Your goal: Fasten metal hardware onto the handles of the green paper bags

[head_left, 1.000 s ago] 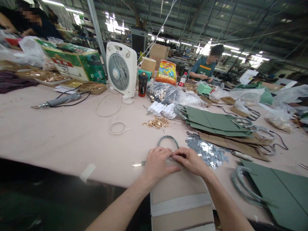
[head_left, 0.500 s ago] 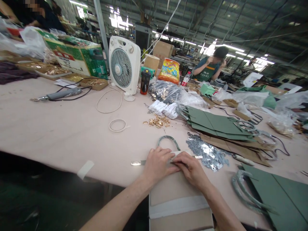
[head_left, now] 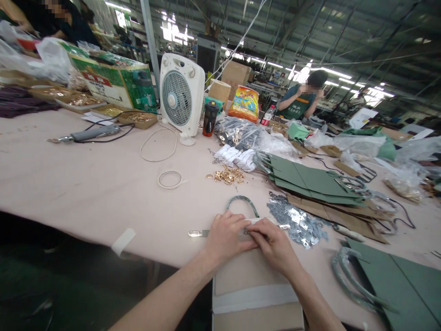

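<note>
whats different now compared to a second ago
The right hand has drawn back slightly toward the wearer, uncovering a metal tip beside it. Farther off, the co-worker has raised both arms from low in front up toward the head. No clear grasp or release by the wearer shows. The left hand, fan and gold-coloured hardware pile stayed put.

Just beside the silver pile, a metal tip has come into view past the right hand, now closer to the left thumb. Beyond the pile, a co-worker has raised both arms.
</note>
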Demonstrator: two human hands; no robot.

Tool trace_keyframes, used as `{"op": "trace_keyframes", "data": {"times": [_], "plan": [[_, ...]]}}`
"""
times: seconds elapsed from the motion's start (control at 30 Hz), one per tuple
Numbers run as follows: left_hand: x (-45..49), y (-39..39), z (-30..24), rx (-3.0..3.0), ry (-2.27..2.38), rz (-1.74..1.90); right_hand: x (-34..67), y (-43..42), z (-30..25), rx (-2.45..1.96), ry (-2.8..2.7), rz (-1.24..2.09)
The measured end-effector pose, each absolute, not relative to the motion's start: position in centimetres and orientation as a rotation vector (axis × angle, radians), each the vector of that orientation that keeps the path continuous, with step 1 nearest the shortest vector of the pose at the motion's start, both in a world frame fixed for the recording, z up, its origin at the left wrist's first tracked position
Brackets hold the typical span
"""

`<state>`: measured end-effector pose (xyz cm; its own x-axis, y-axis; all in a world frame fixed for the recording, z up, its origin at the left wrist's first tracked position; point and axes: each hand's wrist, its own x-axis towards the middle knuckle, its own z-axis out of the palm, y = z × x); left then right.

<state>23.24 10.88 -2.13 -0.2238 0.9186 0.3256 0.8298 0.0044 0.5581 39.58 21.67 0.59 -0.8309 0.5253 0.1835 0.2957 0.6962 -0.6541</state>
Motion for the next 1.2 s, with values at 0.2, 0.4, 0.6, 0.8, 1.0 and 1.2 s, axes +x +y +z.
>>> {"op": "trace_keyframes", "data": {"times": [0.2, 0.4, 0.6, 0.8, 1.0, 1.2], "plan": [[23.3, 10.7, -1.7, 1.838, 2.1, 1.016, 38.7, 22.0, 1.3, -0.89, -2.593, 0.875], [23.2, 10.8, -1.7, 1.755, 2.127, 1.01, 37.4, 22.8, 1.9, -1.125, -2.516, 1.133], [23.3, 10.8, -1.0, 1.791, 2.13, 0.944, 37.3, 22.4, 1.9, -1.071, -2.506, 1.022], [23.4, 11.6, -1.8, 1.896, 2.154, 0.917, 40.5, 22.1, 2.3, -0.831, -2.243, 0.99], [23.3, 12.3, -2.6, 1.967, 2.193, 0.852, 51.0, 25.2, 1.4, -1.221, -1.686, 0.825], [23.4, 12.1, -2.7, 1.972, 2.214, 0.859, 57.1, 28.9, -0.6, -1.593, -1.816, 0.551]]}}
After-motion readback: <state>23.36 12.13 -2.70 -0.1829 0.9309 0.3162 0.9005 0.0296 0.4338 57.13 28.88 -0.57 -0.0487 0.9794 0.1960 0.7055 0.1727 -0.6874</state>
